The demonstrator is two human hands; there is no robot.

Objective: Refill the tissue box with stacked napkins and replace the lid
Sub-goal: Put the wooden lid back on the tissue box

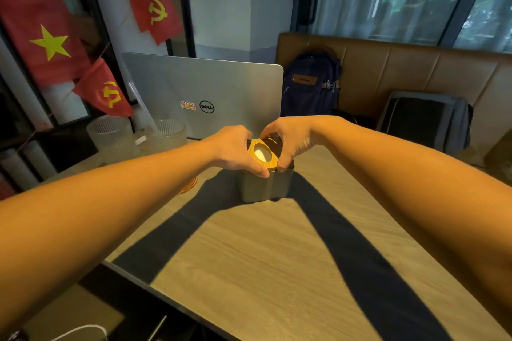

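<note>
A grey square tissue box (266, 187) stands on the wooden table (277, 257). On its top lies a wooden lid (270, 162) with a round hole, through which white napkins (261, 153) show. My left hand (235, 151) grips the lid's left edge, thumb at the front corner. My right hand (291, 141) grips its right and far edges. The lid looks slightly tilted on the box's rim.
A silver laptop (205, 94) stands open just behind the box. Two ribbed glasses (110, 135) sit at the left. An orange coaster (189, 187) peeks out under my left forearm. Backpacks (310, 83) rest on a bench beyond the table.
</note>
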